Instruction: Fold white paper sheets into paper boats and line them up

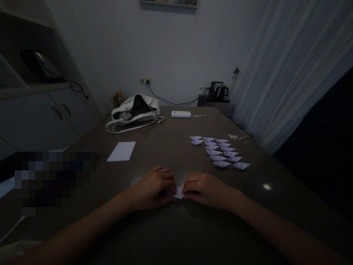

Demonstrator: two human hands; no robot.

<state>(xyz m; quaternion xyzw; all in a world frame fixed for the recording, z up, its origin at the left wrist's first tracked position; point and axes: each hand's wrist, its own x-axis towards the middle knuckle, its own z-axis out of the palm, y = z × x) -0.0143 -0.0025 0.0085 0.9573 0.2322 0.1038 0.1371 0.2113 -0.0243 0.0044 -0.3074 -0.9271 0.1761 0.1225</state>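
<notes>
A small piece of folded white paper [179, 193] is pinched between my two hands, just above or on the table near its front. My left hand [157, 187] grips its left end with thumb and fingers. At the opposite end, my right hand [204, 189] pinches it the same way. Fingers cover both ends, so only the pale middle shows. Beyond my right hand, several folded paper boats [220, 164] stand in rows. Past my left hand lies a stack of white paper sheets [121, 151].
On the brown table [165, 136], a white handbag [138, 112] sits at the back left. A white power bank [181, 114] with a short cable lies at the back. Paper scraps [237, 136] are near the right edge. A black kettle [220, 92] stands on a cabinet behind.
</notes>
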